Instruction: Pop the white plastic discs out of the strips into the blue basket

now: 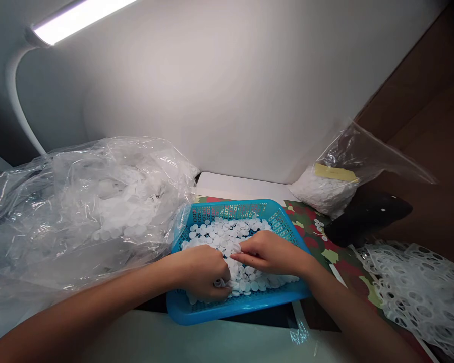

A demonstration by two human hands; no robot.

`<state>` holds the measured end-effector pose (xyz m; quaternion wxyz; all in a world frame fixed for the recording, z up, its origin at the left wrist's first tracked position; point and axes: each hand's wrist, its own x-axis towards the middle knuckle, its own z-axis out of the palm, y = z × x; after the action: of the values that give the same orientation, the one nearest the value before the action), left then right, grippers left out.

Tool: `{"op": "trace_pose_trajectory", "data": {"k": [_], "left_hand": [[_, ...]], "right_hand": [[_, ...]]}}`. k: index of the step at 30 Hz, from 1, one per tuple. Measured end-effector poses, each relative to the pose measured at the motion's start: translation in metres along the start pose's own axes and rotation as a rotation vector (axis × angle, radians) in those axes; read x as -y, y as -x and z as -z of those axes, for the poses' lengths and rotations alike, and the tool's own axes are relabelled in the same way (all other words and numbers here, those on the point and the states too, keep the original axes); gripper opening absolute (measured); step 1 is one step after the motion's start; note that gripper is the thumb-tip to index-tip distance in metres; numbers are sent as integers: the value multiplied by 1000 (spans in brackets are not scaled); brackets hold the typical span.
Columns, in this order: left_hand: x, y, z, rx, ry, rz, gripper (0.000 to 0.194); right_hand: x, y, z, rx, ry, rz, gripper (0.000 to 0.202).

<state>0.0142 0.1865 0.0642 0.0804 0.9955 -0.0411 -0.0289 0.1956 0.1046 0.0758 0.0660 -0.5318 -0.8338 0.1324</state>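
Observation:
Small white discs (221,231) lie heaped in a blue plastic basket (234,306) with openwork sides. My left hand (204,272) is over the front left of the heap, its fingers curled around white pieces, one of them ring-like near the thumb. Just to its right, my right hand (263,252) reaches in from the right side of the basket. Its thumb and index finger close on a white disc near the middle of the heap. The two hands are close together.
A large clear bag (128,212) of white pieces stands left. Back right are a filled bag (325,189) with a yellow label and a black object (371,217). White perforated sheets (423,287) pile at the right. A lit lamp (79,20) hangs upper left.

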Motion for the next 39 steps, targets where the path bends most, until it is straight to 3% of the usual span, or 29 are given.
{"op": "trace_pose_trajectory", "data": {"k": [4,9,13,15,21,28,39], "left_hand": [[0,0,0,-2,-13,5,26],[-1,-1,1,24,-11,9,25],[-1,-1,2,42,-4,10,26],[0,0,2,38,-5,3,26],[1,-1,0,19,-6,-4,26],[0,0,0,-4,-7,-8,24],[-1,0,2,14,0,14,25]], "right_hand": [[2,0,3,-68,-14,4,46],[2,1,5,-157,-84,0,25],[-5,3,1,-51,-107,25,52],[-8,4,0,28,-100,23,54],[-6,4,0,76,-85,3,21],[-6,0,-4,34,-79,-18,9],[-1,-3,0,-78,62,-39,36]]}}
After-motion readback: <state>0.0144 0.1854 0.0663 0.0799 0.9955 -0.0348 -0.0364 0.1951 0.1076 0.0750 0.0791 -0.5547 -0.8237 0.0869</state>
